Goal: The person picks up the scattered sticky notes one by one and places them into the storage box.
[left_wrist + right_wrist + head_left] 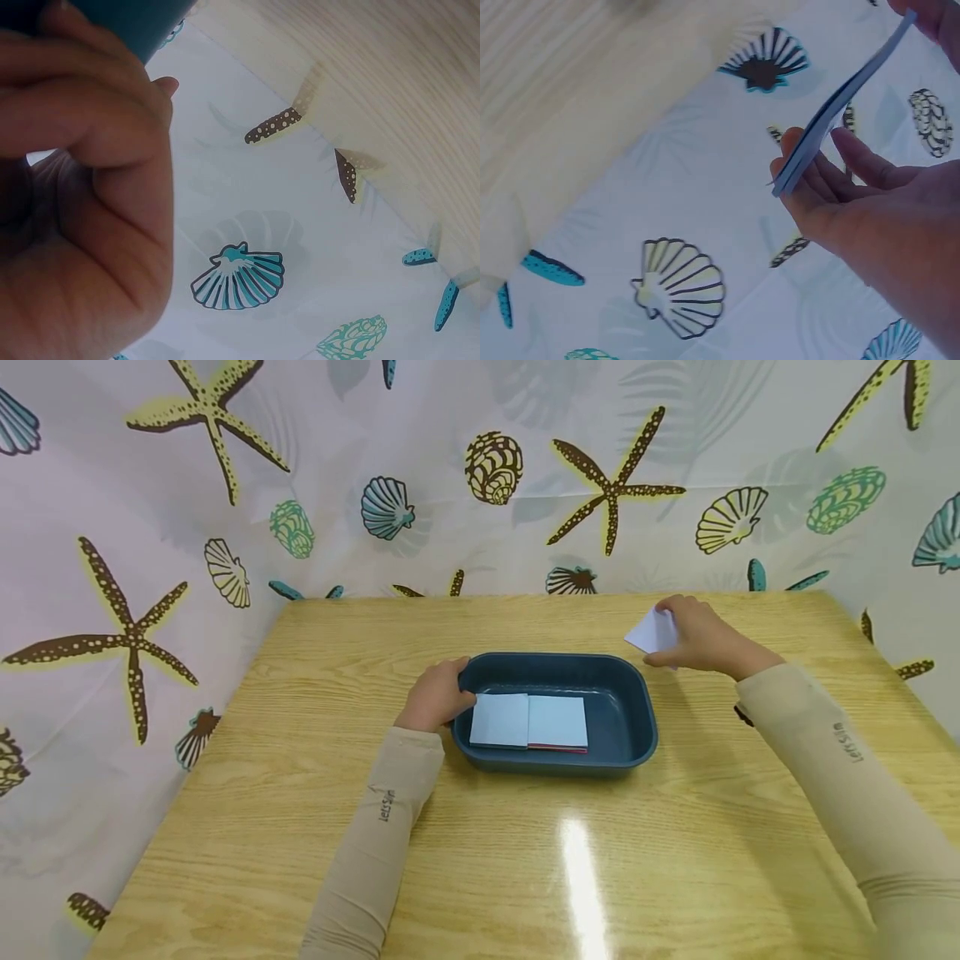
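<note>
A dark blue oblong tub (615,727) stands on the wooden table. My left hand (437,695) grips its left rim, thumb over the edge. Side by side in the tub's left and middle part lie two stacks of pale square paper (500,720); red and yellow edges show beneath the right-hand stack (557,737). Beyond the tub's right end, my right hand (697,633) holds a thin pad of square paper (649,631) above the table. In the right wrist view, several sheets (840,101) are seen edge-on, slightly bent between thumb and fingers.
The tub's right part shows its bare floor. A white cloth with starfish and shell prints (450,435) hangs behind and to the left of the table (337,635). A small dark object (742,716) shows beside the right sleeve, its kind unclear.
</note>
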Tool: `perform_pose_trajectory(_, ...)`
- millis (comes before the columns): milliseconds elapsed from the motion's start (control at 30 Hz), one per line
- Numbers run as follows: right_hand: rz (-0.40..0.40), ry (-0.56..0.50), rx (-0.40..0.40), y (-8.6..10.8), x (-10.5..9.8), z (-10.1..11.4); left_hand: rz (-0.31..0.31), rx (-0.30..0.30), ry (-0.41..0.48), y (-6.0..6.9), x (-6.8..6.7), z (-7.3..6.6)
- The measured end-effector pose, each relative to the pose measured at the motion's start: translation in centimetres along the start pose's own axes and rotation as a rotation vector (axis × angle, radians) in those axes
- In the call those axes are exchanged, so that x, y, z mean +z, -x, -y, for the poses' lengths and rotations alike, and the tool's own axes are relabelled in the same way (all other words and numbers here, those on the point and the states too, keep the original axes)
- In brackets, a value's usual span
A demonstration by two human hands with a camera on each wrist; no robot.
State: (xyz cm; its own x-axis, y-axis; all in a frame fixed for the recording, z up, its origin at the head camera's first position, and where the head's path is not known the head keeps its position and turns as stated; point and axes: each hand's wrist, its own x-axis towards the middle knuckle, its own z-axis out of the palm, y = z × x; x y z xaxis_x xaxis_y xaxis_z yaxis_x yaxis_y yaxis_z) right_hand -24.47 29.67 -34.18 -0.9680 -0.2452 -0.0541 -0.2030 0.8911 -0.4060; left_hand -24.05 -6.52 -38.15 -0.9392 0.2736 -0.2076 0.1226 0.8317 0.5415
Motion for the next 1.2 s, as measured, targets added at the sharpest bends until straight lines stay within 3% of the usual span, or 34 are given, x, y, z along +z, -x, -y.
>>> perform_pose_trajectory(200, 0.015, -0.041, -0.135, 0.6, -0.4, 5.6, 0.004, -0.003, -0.002, -0.1, -0.1, 0.0)
perform_pose_trajectory(433, 0.152, -0.024, -0.276, 0.9, 1.4, 9.8, -0.001, 0.001, -0.01, 0.0, -0.1, 0.1)
perform_pose_trajectory(700, 0.266, 0.014, -0.269, 0.5, 4.2, 10.9, 0.002, -0.008, -0.005, 0.1, -0.2, -0.1)
perform_pose_trajectory(1200, 0.477, 0.178, -0.226, -0.6, 6.8, 12.8, 0.009, -0.007, -0.018, 0.2, -0.4, -0.2)
